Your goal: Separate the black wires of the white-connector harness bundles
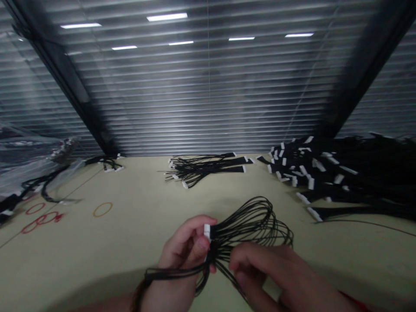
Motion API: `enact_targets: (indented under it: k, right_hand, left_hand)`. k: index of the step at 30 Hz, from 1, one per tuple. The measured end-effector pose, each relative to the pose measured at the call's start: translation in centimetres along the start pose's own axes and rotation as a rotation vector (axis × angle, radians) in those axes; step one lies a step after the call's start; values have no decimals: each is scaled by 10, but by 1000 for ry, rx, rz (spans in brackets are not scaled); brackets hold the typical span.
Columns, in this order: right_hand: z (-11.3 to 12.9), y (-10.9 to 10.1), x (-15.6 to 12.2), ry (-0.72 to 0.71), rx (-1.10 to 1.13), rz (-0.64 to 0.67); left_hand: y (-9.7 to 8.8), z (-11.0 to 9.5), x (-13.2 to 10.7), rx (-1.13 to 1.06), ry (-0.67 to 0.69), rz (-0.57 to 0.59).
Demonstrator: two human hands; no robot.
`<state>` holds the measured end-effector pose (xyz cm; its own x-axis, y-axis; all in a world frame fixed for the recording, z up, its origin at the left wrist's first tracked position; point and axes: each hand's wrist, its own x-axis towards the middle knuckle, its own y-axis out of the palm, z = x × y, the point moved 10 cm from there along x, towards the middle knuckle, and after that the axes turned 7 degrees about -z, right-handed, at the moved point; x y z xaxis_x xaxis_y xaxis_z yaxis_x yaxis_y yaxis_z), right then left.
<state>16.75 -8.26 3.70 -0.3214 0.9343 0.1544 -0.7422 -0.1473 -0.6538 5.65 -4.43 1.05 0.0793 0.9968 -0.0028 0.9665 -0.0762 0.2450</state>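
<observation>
My left hand [182, 255] is closed around the white connector end of a black wire harness [250, 221], near the bottom middle of the head view. The white connector [207, 232] shows between its thumb and fingers. From there the thin black wires loop out to the right and bend back, and some strands trail left across my left wrist. My right hand [273, 273] is closed in a pinch at the lower wires, right of the connector. Its fingertips are partly hidden, but strands run into them.
Several black harnesses with white connectors [208, 167] lie at the back middle of the table [136, 208]. A large harness pile [357, 173] rises at the right. Red rubber bands [42, 221], a yellow band [102, 209] and clear plastic bags [29, 169] are at left. Blinds [208, 95] stand behind.
</observation>
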Motion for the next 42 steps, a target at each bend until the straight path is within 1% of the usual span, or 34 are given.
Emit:
enact_targets:
  k: [3, 8, 12, 15, 17, 22, 24, 27, 29, 32, 37, 42]
  right_hand:
    - [1, -3, 1, -6, -16, -23]
    - [2, 0, 1, -44, -48, -11]
    - [-2, 3, 1, -23, -43, -10]
    - [-7, 1, 0, -4, -39, -68]
    - [-10, 0, 0, 10, -39, -101]
    - [-14, 7, 3, 28, -53, -71]
    - [-12, 5, 3, 7, -62, -95]
    - [-9, -2, 2, -27, -79, -191]
    - [-8, -3, 1, -48, -67, -207]
    - [-9, 0, 2, -39, -42, -158]
    - [-8, 1, 6, 15, -63, -62]
    - [-11, 0, 5, 56, -125, -58]
  left_hand:
    - [1, 1, 0, 14, -11, 8]
    - [1, 1, -2, 28, 4, 21]
    - [3, 2, -3, 1, 21, 53]
    - [8, 4, -3, -42, 28, 122]
    - [9, 4, -2, -47, 30, 146]
    - [12, 9, 0, -51, 10, 155]
    - [13, 10, 0, -68, 11, 163]
    - [13, 13, 0, -37, -3, 162]
    - [13, 15, 0, -11, -11, 167]
    - [15, 14, -1, -21, 2, 193]
    - [18, 16, -4, -23, -33, 204]
    - [16, 16, -4, 15, -72, 175]
